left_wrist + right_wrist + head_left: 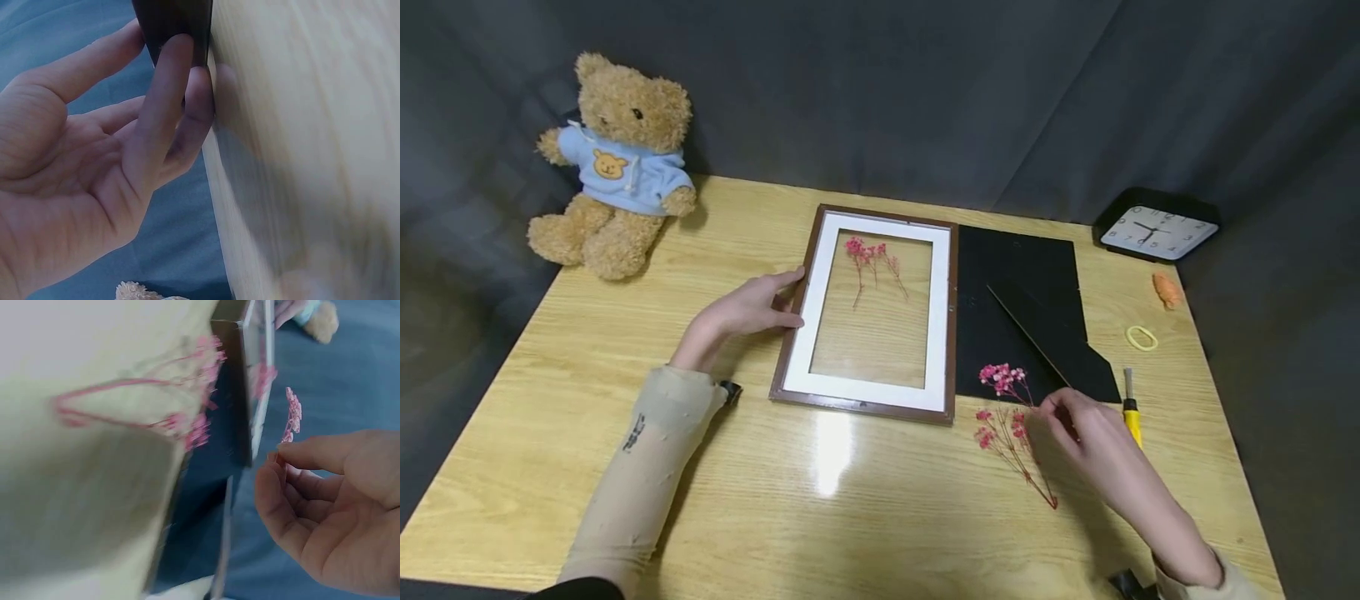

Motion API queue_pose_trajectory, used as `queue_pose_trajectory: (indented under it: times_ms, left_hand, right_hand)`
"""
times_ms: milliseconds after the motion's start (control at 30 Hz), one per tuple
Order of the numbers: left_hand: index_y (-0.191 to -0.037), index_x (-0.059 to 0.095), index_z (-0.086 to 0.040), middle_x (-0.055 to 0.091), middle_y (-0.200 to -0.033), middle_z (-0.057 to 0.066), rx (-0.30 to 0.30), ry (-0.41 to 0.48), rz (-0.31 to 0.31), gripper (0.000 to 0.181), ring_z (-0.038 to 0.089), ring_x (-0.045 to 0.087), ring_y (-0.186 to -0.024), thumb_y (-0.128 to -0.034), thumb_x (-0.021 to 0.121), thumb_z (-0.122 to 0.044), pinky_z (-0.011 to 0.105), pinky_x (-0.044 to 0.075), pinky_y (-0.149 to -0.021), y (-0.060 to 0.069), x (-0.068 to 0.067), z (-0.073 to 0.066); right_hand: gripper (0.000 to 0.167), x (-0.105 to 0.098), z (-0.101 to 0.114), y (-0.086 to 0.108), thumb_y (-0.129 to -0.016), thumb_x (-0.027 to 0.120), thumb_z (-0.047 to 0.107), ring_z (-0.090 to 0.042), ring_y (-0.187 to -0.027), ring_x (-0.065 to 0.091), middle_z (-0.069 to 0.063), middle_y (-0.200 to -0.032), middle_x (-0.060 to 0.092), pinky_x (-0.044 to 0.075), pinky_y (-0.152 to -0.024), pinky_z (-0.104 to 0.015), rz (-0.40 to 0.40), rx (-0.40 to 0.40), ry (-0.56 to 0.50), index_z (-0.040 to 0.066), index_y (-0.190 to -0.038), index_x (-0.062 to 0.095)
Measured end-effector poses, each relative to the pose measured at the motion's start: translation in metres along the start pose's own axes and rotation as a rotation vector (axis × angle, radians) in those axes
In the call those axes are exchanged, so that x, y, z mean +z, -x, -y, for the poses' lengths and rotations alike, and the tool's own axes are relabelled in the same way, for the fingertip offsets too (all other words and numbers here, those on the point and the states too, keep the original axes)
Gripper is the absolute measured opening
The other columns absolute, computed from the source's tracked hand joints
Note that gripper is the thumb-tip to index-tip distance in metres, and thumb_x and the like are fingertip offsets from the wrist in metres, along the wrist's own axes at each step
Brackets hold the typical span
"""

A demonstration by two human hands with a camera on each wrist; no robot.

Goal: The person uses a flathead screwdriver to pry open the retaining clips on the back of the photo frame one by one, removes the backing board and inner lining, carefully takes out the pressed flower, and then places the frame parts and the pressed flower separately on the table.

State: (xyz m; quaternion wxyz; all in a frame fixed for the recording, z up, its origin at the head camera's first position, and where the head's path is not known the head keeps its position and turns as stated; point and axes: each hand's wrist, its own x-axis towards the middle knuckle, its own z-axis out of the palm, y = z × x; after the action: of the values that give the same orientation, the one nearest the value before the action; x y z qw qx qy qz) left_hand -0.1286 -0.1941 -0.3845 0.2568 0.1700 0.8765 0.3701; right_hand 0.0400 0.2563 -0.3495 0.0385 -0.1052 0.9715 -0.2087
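A brown picture frame (955,317) with a white mat lies in the middle of the table. Pink dried flowers (872,254) show within its opening, near the top. At the frame's left edge, my left hand (748,307) holds on with thumb and fingers; the left wrist view has these fingers (164,94) against the dark edge. My right hand (1097,433) pinches the thin stem of a pink dried flower sprig (1002,379) between thumb and forefinger. More pink sprigs (1018,454) lie on the table beside and below that hand.
Right of the frame lies a black backing board (1022,250) with a raised flap (1037,325). Farther right are a yellow-handled tool (1132,417), a yellow ring (1141,337), a small orange object (1167,291) and a clock (1157,229). A teddy bear (625,175) sits back left.
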Motion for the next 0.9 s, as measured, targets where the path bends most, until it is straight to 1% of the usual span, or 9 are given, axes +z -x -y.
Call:
queue_pose_trajectory:
  times_ms: [33, 67, 267, 300, 433, 633, 800, 867, 900]
  left_hand:
    - [-0.167, 0.018, 0.006, 0.051, -0.153, 0.03, -0.001, -0.001, -0.002, 0.09, 0.032, 0.062, -0.106, -0.1, 0.076, -0.009, 0.042, 0.052, -0.091, 0.0, 0.0, 0.0]
    - [-0.167, 0.018, 0.006, 0.055, -0.147, 0.03, -0.002, 0.002, -0.002, 0.09, 0.032, 0.062, -0.103, -0.1003, 0.076, -0.009, 0.043, 0.053, -0.089, 0.001, 0.0, 0.0]
    - [-0.168, 0.018, 0.004, 0.041, -0.163, 0.03, -0.004, 0.012, -0.002, 0.09, 0.036, 0.062, -0.118, -0.1004, 0.076, -0.01, 0.047, 0.051, -0.1, 0.001, 0.0, 0.001]
    - [-0.168, 0.018, 0.004, 0.034, -0.167, 0.028, -0.005, 0.011, -0.001, 0.09, 0.037, 0.061, -0.122, -0.1002, 0.076, -0.01, 0.047, 0.05, -0.103, 0.0, 0.0, 0.002]
    - [-0.168, 0.018, 0.005, 0.036, -0.166, 0.029, -0.008, 0.008, 0.002, 0.09, 0.037, 0.06, -0.122, -0.101, 0.076, -0.011, 0.048, 0.05, -0.102, 0.001, -0.001, 0.001]
    - [-0.168, 0.018, 0.005, 0.046, -0.159, 0.029, 0.007, -0.005, -0.007, 0.09, 0.034, 0.061, -0.114, -0.1011, 0.076, -0.012, 0.045, 0.051, -0.095, 0.002, -0.001, 0.001]
    - [-0.168, 0.018, 0.005, 0.062, -0.131, 0.025, 0.002, 0.003, -0.005, 0.089, 0.03, 0.062, -0.104, -0.1012, 0.075, -0.01, 0.04, 0.052, -0.084, 0.001, 0.0, 0.002]
    - [-0.168, 0.018, 0.005, 0.062, -0.132, 0.025, 0.0, 0.009, -0.002, 0.089, 0.03, 0.062, -0.104, -0.101, 0.075, -0.009, 0.039, 0.052, -0.084, 0.001, 0.0, 0.002]
    - [-0.168, 0.019, 0.004, 0.061, -0.138, 0.025, 0.001, 0.007, -0.004, 0.089, 0.03, 0.062, -0.105, -0.1007, 0.075, -0.009, 0.039, 0.052, -0.085, 0.0, 0.001, 0.003]
  right_hand:
    - [0.008, 0.001, -0.004, 0.006, -0.096, 0.074, -0.006, -0.014, -0.069, 0.051, -0.001, -0.082, 0.06, 0.044, -0.055, -0.027, 0.013, 0.025, 0.001, -0.001, -0.096, 0.068]
    - [0.008, 0.001, -0.008, 0.011, -0.096, 0.074, -0.006, -0.014, -0.07, 0.052, -0.001, -0.082, 0.062, 0.046, -0.055, -0.027, 0.026, 0.049, 0.004, 0.0, -0.096, 0.068]
    - [0.007, 0.009, -0.031, 0.042, -0.101, 0.07, 0.0, -0.017, -0.071, 0.053, -0.001, -0.08, 0.063, 0.048, -0.059, -0.03, 0.129, 0.23, 0.014, -0.002, -0.095, 0.067]
    - [0.009, 0.011, -0.034, 0.046, -0.103, 0.069, 0.001, -0.018, -0.071, 0.052, 0.0, -0.079, 0.062, 0.047, -0.059, -0.03, 0.148, 0.259, 0.018, -0.002, -0.095, 0.067]
    - [0.013, 0.016, -0.044, 0.059, -0.105, 0.066, 0.003, -0.019, -0.072, 0.053, -0.001, -0.08, 0.063, 0.049, -0.06, -0.032, 0.187, 0.327, 0.026, -0.005, -0.096, 0.066]
    - [0.011, 0.018, -0.051, 0.067, -0.104, 0.065, 0.002, -0.02, -0.073, 0.056, -0.004, -0.082, 0.066, 0.05, -0.06, -0.034, 0.175, 0.371, 0.026, -0.007, -0.098, 0.065]
    - [0.009, 0.02, -0.053, 0.067, -0.103, 0.065, 0.001, -0.022, -0.072, 0.054, -0.005, -0.081, 0.064, 0.049, -0.06, -0.035, 0.173, 0.38, 0.036, -0.007, -0.099, 0.065]
    - [0.009, 0.021, -0.054, 0.067, -0.102, 0.067, 0.001, -0.022, -0.072, 0.054, -0.005, -0.081, 0.064, 0.049, -0.06, -0.036, 0.174, 0.381, 0.04, -0.007, -0.099, 0.065]
    - [0.008, 0.021, -0.054, 0.067, -0.101, 0.067, 0.001, -0.022, -0.072, 0.055, -0.005, -0.081, 0.064, 0.05, -0.061, -0.036, 0.177, 0.385, 0.04, -0.007, -0.099, 0.065]
